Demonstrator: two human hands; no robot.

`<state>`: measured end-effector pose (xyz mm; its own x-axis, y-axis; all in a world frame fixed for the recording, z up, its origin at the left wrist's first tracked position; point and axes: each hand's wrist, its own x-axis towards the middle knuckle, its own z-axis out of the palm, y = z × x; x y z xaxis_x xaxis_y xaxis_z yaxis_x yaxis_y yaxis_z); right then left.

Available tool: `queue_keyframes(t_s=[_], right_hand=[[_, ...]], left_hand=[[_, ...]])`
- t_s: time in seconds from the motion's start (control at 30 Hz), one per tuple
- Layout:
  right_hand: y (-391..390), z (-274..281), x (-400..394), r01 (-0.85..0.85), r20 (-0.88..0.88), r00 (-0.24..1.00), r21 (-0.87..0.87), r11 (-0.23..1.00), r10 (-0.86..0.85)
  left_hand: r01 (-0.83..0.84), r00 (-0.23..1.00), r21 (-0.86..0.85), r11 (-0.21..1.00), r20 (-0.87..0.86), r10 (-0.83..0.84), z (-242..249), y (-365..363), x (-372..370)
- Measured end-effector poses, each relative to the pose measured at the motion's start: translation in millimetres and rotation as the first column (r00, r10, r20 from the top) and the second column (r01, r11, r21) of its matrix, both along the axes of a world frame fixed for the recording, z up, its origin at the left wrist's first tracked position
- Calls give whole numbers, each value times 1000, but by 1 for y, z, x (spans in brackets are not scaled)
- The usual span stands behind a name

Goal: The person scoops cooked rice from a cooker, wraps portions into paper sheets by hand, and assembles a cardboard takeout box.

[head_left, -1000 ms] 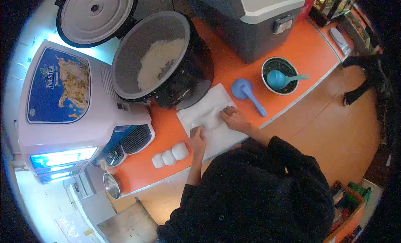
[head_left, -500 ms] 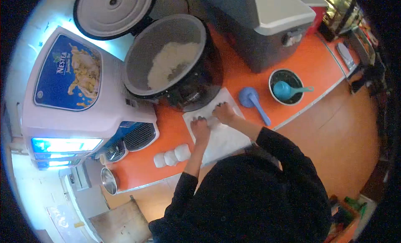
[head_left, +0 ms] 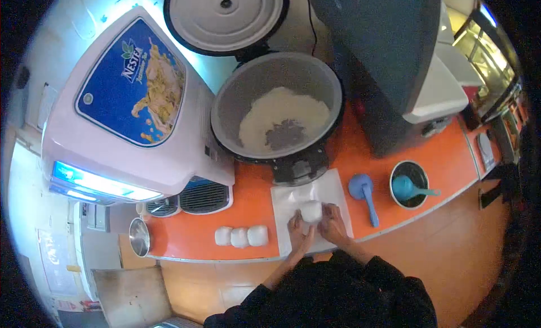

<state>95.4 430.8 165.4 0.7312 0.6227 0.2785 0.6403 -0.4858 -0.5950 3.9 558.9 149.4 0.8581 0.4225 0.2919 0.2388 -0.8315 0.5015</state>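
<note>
Working at an orange counter (head_left: 248, 190) edged with a pale metal strip, above a tiled floor (head_left: 428, 249) of brownish orange. Facing an open rice cooker (head_left: 265, 74), part-filled with pale rice (head_left: 282, 105) and backed by a raised round lid (head_left: 225, 18). Flanked at left by a drinks dispenser (head_left: 112, 164) bearing a blue NESTEA panel above a bright lit strip, and at right by a large dark grey cooler (head_left: 389, 63) with a pale lid. Sharing the right side of the counter with a blue-violet scoop (head_left: 360, 187) and a round pot (head_left: 393, 184) of dark contents, a turquoise ladle (head_left: 404, 188) resting inside; at the far left end, with a shiny metal bowl (head_left: 140, 236).

Holding a white bundle (head_left: 311, 211) between left hand (head_left: 298, 231) and right hand (head_left: 333, 224), over a white sheet (head_left: 283, 198) spread just in front of the cooker. Bending the fingers partway closed, with hold of both sides of the bundle; unable to tell how tightly. Showing, in that bundle, a plain white, blunt, round-cornered block, much like three white bundles (head_left: 239, 236) lined up side by side to the left, near the counter's edge.
</note>
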Motion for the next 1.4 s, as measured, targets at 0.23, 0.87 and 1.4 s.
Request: queue_keyframes(t_s=[0.23, 0.87, 1.4], right_hand=[[17, 26, -4, 107, 85, 990, 98, 989, -115], [6, 46, -1, -129, 347, 928, -39, 991, 134], [31, 90, -1, -332, 490, 821, -12, 943, 295]], left_hand=[[-32, 944, -999, 3, -30, 328, 40, 26, -2], [-102, 991, -995, -9, -101, -87, 138, 5, -17], [24, 959, -999, 34, 33, 283, 111, 11, -4]])
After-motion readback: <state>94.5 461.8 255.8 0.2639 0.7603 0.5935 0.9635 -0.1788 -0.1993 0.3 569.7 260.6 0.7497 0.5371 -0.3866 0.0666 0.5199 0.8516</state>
